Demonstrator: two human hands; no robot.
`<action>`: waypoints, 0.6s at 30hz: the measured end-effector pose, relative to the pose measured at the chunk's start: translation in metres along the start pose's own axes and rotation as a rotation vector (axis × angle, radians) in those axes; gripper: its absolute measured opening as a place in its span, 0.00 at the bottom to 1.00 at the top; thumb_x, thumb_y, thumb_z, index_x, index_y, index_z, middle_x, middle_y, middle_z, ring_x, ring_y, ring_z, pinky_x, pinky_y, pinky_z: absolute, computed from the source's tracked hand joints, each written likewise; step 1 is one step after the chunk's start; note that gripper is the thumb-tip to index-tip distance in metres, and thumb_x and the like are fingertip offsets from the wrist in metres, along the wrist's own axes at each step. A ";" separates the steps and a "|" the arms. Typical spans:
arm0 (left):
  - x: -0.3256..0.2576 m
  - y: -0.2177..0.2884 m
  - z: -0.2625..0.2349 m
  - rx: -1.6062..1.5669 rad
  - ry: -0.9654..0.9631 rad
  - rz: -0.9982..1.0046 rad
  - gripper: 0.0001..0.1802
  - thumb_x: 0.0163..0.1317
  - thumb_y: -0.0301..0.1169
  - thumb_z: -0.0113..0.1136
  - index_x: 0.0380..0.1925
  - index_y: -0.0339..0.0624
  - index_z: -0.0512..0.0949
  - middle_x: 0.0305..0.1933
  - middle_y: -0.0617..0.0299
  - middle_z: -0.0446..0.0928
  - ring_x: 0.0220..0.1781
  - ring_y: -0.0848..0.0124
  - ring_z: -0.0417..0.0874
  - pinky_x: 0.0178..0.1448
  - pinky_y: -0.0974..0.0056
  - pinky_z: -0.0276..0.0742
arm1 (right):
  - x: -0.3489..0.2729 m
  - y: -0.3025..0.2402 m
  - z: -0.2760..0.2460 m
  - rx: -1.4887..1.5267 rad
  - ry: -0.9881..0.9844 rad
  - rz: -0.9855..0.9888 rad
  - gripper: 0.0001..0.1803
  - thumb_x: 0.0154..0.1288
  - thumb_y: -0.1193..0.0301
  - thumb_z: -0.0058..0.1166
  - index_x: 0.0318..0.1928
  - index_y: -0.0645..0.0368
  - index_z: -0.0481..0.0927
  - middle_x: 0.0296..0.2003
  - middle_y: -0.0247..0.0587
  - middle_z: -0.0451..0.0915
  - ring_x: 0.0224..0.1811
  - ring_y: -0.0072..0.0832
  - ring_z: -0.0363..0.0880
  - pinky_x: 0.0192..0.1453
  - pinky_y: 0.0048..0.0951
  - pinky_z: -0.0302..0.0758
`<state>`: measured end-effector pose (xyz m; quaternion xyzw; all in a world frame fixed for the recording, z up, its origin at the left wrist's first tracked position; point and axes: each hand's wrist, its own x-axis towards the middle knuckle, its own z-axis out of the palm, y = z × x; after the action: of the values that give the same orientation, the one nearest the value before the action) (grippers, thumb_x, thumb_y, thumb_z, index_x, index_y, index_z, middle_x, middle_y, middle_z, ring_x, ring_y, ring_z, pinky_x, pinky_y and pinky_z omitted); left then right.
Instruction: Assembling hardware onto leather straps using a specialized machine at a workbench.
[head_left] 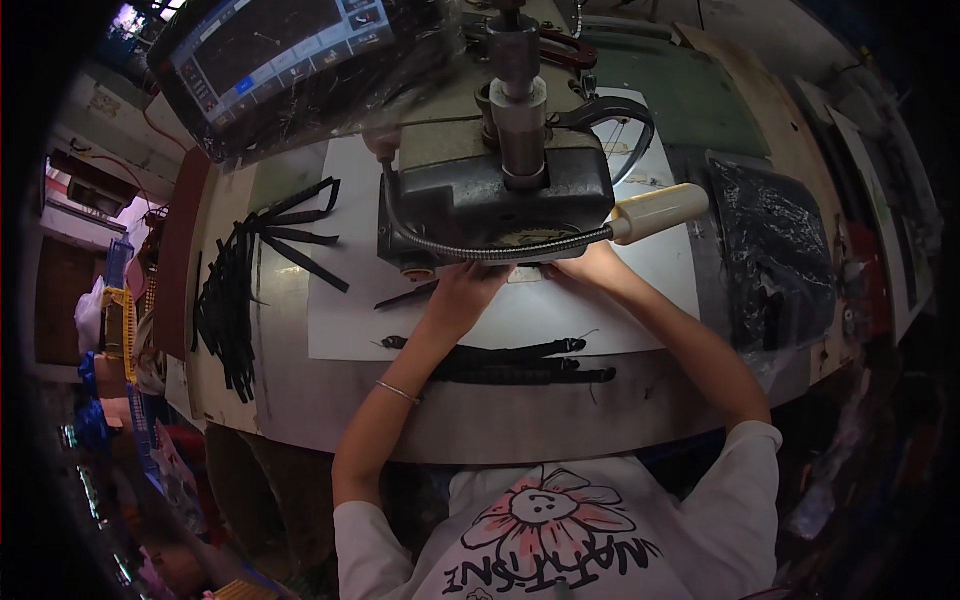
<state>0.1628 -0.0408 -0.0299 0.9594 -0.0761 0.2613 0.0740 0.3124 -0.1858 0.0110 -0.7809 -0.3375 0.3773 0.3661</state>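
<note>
Both my hands are close together under the front of a sewing machine head (500,195), over a white sheet. My left hand (475,288) has its fingers pressed together at a black strap (408,296), whose loose end sticks out left of my wrist. From the right, my right hand (588,266) pinches at a short dark stretch of strap beside the small plate under the needle area. The machine head partly hides the fingertips of both hands. Several black straps (500,362) lie in a bundle across the sheet's near edge, between my forearms.
A heap of black straps (228,310) lies at the left. A plastic-wrapped screen (290,65) stands at the back left. A cream lamp (660,212) on a flexible metal hose juts right from the machine. A dark plastic-covered package (770,250) lies on the right.
</note>
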 end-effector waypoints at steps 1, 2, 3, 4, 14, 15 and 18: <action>0.001 0.001 0.001 -0.005 -0.003 -0.001 0.14 0.53 0.24 0.60 0.42 0.43 0.78 0.43 0.59 0.79 0.44 0.67 0.80 0.50 0.66 0.75 | 0.001 0.004 0.001 -0.088 0.093 -0.063 0.16 0.54 0.58 0.51 0.34 0.59 0.75 0.31 0.48 0.78 0.36 0.40 0.78 0.38 0.38 0.73; 0.003 0.003 0.003 -0.025 0.028 -0.021 0.14 0.53 0.24 0.60 0.42 0.43 0.78 0.42 0.59 0.79 0.44 0.67 0.80 0.49 0.66 0.76 | 0.003 0.009 0.004 -0.176 0.186 -0.126 0.17 0.54 0.57 0.52 0.34 0.58 0.76 0.31 0.48 0.79 0.36 0.40 0.78 0.38 0.39 0.74; 0.003 0.003 0.005 -0.042 0.058 -0.044 0.14 0.53 0.24 0.60 0.42 0.43 0.78 0.42 0.58 0.79 0.44 0.67 0.80 0.49 0.66 0.76 | 0.008 0.013 0.010 -0.231 0.286 -0.190 0.16 0.52 0.58 0.54 0.35 0.57 0.76 0.34 0.49 0.78 0.38 0.42 0.78 0.40 0.40 0.73; 0.004 0.002 0.009 -0.059 0.076 -0.039 0.13 0.53 0.25 0.60 0.41 0.42 0.78 0.41 0.59 0.79 0.43 0.66 0.80 0.48 0.66 0.76 | 0.008 0.017 0.011 -0.229 0.283 -0.188 0.16 0.52 0.58 0.54 0.35 0.57 0.76 0.34 0.49 0.78 0.38 0.42 0.78 0.40 0.40 0.73; 0.006 0.003 0.010 -0.067 0.060 -0.075 0.09 0.53 0.26 0.60 0.36 0.43 0.80 0.39 0.62 0.79 0.41 0.67 0.80 0.46 0.64 0.75 | -0.016 0.034 0.018 -0.332 0.497 -0.532 0.15 0.48 0.71 0.60 0.39 0.60 0.78 0.40 0.47 0.77 0.47 0.46 0.70 0.51 0.41 0.65; 0.009 0.003 0.010 -0.078 0.099 -0.065 0.11 0.52 0.25 0.60 0.37 0.44 0.80 0.39 0.62 0.79 0.40 0.67 0.80 0.46 0.63 0.74 | -0.017 0.032 0.020 -0.352 0.531 -0.556 0.15 0.48 0.71 0.60 0.39 0.60 0.78 0.40 0.47 0.77 0.46 0.46 0.70 0.51 0.42 0.65; 0.010 0.004 0.002 -0.052 0.110 0.005 0.15 0.49 0.24 0.59 0.40 0.47 0.80 0.39 0.64 0.79 0.40 0.67 0.79 0.48 0.63 0.73 | -0.018 0.028 0.026 -0.363 0.611 -0.601 0.11 0.49 0.70 0.59 0.34 0.60 0.79 0.35 0.46 0.76 0.43 0.45 0.70 0.49 0.40 0.63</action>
<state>0.1716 -0.0464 -0.0260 0.9412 -0.0812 0.3117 0.1020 0.2887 -0.2065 -0.0180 -0.7753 -0.4859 -0.0581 0.3993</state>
